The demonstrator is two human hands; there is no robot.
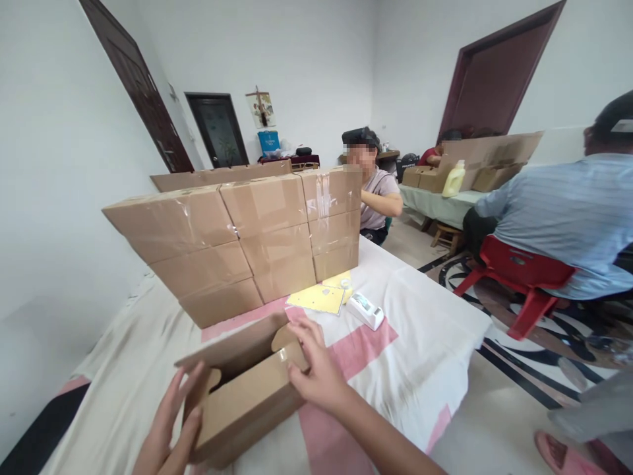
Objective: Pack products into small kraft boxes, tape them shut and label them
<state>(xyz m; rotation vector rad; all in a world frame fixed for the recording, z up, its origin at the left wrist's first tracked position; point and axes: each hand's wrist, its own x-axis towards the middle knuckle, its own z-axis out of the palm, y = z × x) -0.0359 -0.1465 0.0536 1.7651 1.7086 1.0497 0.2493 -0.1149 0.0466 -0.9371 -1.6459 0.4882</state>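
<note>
A small cardboard box (254, 399) sits close to me on the cloth-covered table, its long lid flap raised at the back and a dark gap showing inside. My left hand (171, 422) grips its left end, the thumb near the front and the fingers by the small side flap. At the opposite end, my right hand (316, 363) has its thumb on the front edge by a bit of clear tape and its fingers on the right side flap. Past the box lie a yellow sheet (316, 299) and a white package (364, 310) with a printed label.
Taped cardboard boxes (270, 241) are stacked like a wall across the table. A person (380, 204) sits behind it. To the right, another person is on a red chair (519, 277), near a table with a yellow bottle (453, 179) and more cardboard.
</note>
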